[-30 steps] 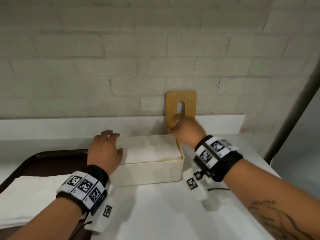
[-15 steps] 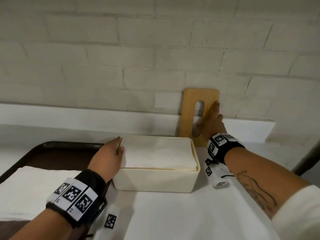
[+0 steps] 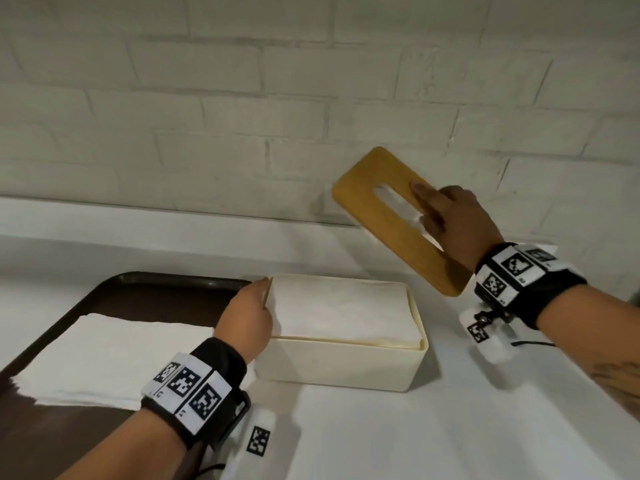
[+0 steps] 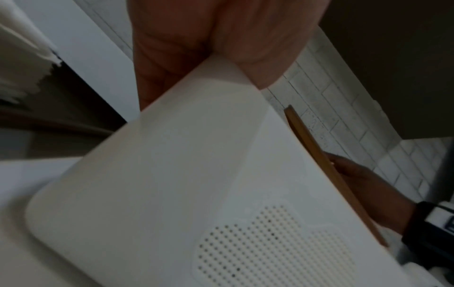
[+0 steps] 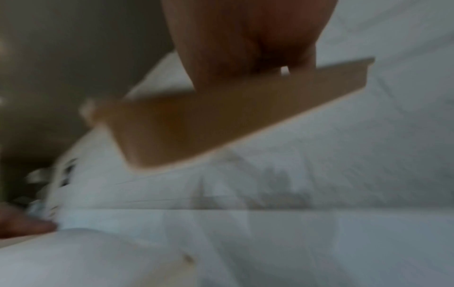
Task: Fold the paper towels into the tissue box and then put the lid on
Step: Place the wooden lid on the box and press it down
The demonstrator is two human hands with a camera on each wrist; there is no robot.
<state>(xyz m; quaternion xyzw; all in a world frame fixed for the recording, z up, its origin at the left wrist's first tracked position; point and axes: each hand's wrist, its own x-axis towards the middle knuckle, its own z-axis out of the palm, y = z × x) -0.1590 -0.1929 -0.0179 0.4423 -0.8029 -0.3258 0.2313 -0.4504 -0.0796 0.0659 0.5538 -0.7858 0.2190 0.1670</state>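
Note:
The cream tissue box [image 3: 339, 365] stands on the white counter, filled to the rim with folded paper towels [image 3: 343, 310]. My left hand [image 3: 247, 317] grips the box's left end [image 4: 172, 155], thumb and fingers on either side of its wall. My right hand [image 3: 450, 216] holds the wooden lid [image 3: 394, 220] with its long slot in the air, tilted, up and to the right of the box. The lid [image 5: 209, 120] shows blurred under my right hand in the right wrist view, and edge-on as a lid [image 4: 326, 167] in the left wrist view.
A dark tray [image 3: 156, 289] lies left of the box with a stack of unfolded paper towels [image 3: 114, 358] on it. A white brick wall [image 3: 311, 98] and a low white ledge [image 3: 138, 223] run along the back. Bare counter [image 3: 415, 427] lies in front.
My right hand has taken the lid off the wall, lifted it and tilted it toward the box. My left hand has stayed on the box's left end.

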